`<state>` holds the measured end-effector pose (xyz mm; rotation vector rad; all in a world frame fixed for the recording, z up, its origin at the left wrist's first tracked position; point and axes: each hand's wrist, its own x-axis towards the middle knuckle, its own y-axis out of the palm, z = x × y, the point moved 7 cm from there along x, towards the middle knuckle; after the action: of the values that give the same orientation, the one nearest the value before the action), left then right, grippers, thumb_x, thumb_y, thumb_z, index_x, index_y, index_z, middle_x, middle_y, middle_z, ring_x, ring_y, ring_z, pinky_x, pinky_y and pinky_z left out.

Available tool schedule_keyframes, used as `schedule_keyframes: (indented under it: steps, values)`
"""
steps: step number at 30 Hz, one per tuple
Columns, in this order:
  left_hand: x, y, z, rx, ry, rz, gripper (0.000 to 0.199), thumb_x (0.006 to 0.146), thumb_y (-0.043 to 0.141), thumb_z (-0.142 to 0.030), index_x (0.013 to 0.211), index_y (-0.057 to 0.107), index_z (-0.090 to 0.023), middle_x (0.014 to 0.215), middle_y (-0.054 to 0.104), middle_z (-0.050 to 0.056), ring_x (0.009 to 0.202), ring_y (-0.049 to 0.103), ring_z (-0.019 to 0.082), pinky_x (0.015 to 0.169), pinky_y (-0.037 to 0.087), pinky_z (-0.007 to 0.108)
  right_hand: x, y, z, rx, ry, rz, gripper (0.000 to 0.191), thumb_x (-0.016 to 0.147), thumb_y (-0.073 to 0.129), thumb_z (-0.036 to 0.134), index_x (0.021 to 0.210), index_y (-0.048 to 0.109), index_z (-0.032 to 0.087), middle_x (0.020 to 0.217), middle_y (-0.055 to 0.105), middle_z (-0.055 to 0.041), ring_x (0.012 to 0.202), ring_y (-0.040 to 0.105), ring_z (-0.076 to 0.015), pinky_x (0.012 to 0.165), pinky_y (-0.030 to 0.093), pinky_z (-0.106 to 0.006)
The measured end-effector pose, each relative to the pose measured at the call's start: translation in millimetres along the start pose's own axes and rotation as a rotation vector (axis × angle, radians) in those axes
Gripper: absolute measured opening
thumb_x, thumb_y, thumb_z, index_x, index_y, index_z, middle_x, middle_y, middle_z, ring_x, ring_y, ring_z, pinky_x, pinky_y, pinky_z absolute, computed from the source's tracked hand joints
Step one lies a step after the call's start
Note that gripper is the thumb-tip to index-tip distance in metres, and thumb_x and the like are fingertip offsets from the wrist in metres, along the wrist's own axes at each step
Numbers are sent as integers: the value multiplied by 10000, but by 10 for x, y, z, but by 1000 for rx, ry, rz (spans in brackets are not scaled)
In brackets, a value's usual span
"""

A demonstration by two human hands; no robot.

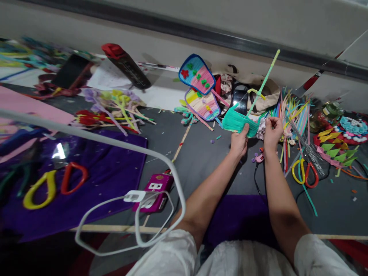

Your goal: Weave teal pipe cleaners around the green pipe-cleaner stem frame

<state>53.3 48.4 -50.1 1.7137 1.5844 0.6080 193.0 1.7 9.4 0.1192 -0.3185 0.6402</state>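
A flat teal piece of pipe cleaners (240,122) is raised over the grey table, its lower edge pinched in my left hand (240,142). From behind it a pale green pipe cleaner stem (263,82) slants up, with a short yellow piece (257,92) across it. My right hand (273,132) is closed at the right of the teal piece, thumb and fingertips together; what they hold is too small to name. Two striped fan-shaped pieces, one blue and pink (197,74), one mostly yellow and pink (203,104), lie just left of the teal piece.
Yellow and red-handled scissors (305,172) lie at right near loose pipe cleaners (296,115). A magenta power strip (156,191) with a white cable (179,191) stands at left centre. Further left are a purple cloth (115,165), larger scissors (48,189) and a dark bottle (126,67).
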Motion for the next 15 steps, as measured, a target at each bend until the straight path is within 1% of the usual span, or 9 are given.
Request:
schedule_keyframes:
  steps: [2, 4, 7, 9, 11, 13, 15]
  values:
    - [14, -19, -20, 18, 55, -13, 407, 572, 939, -404, 823, 711, -180, 927, 773, 13, 985, 718, 189, 972, 534, 336, -26, -21, 121, -144, -111, 19, 223, 859, 605, 432, 839, 609, 210, 830, 633, -21, 796, 586, -170, 796, 479, -317]
    - [9, -21, -38, 53, 94, -15, 378, 605, 922, -390, 855, 725, -185, 951, 770, 13, 965, 715, 174, 971, 524, 326, -55, -12, 205, -259, -193, 55, 222, 891, 587, 423, 848, 650, 215, 874, 665, -42, 858, 596, -193, 849, 477, -342]
    - [-29, -20, -73, 155, 139, -31, 287, 654, 891, -357, 845, 739, -205, 948, 764, 9, 982, 710, 183, 984, 504, 324, -88, 20, 268, -380, -283, 93, 216, 908, 588, 406, 867, 695, 223, 923, 697, -68, 934, 598, -222, 912, 468, -381]
    - [-60, -15, -92, 212, 146, -36, 233, 667, 881, -338, 818, 743, -226, 925, 762, 4, 1041, 700, 203, 1007, 488, 327, -92, 36, 270, -427, -302, 103, 206, 907, 596, 389, 874, 711, 221, 921, 704, -75, 934, 597, -230, 920, 466, -394]
    - [-84, -4, -101, 233, 135, -28, 231, 663, 883, -320, 840, 754, -247, 937, 766, 2, 1098, 685, 219, 1037, 474, 341, -81, 38, 263, -442, -297, 99, 191, 894, 611, 376, 865, 716, 220, 901, 706, -70, 907, 597, -227, 905, 471, -391]
    - [-94, 14, -109, 229, 130, -8, 292, 654, 889, -305, 915, 764, -267, 985, 770, 1, 1128, 678, 228, 1068, 464, 362, -59, 31, 249, -415, -268, 96, 174, 874, 626, 365, 845, 714, 218, 877, 704, -58, 863, 597, -213, 869, 480, -372]
    - [-88, 31, -114, 222, 137, 16, 353, 646, 895, -293, 975, 767, -279, 1024, 771, -1, 1146, 675, 235, 1085, 457, 375, -30, 23, 218, -355, -207, 105, 160, 853, 634, 349, 829, 707, 209, 845, 699, -44, 800, 595, -193, 824, 485, -347]
